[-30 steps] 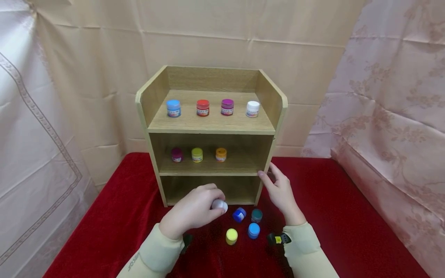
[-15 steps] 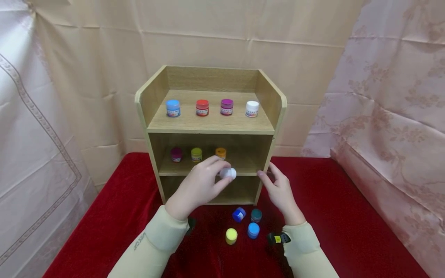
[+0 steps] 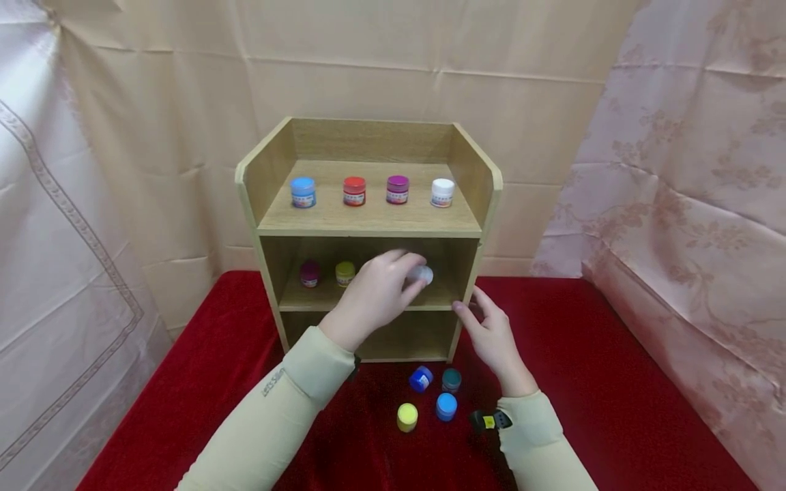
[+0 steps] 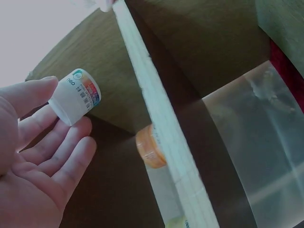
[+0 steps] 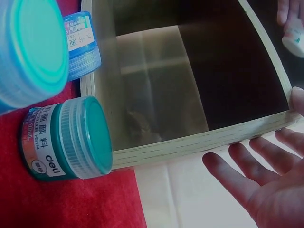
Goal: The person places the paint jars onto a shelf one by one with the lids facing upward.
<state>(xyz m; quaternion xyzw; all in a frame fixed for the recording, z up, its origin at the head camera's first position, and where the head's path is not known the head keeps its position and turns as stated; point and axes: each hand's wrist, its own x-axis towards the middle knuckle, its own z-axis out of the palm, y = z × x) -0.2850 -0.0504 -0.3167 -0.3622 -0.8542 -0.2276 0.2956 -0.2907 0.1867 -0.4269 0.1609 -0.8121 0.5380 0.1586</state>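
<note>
My left hand (image 3: 376,292) pinches a small white paint jar (image 4: 76,97) between thumb and fingers, at the right half of the middle tier of the wooden shelf (image 3: 368,232). In the left wrist view the jar is tilted, its label showing. An orange-lidded jar (image 4: 151,149) stands close by on that tier; my hand hides it in the head view. To its left are a yellow-green jar (image 3: 345,271) and a dark purple jar (image 3: 310,273). My right hand (image 3: 494,335) holds the shelf's right side panel, thumb at the front edge and fingers along the outer face.
Blue (image 3: 303,192), red (image 3: 354,191), purple (image 3: 397,189) and white (image 3: 442,193) jars line the top tier. On the red cloth (image 3: 552,382) before the shelf are dark blue (image 3: 421,378), green (image 3: 451,380), light blue (image 3: 446,406) and yellow (image 3: 407,417) jars.
My left hand has risen from low in front of the bottom tier to the middle tier and moved right, carrying the white paint jar. My right hand has kept its place on the shelf.
</note>
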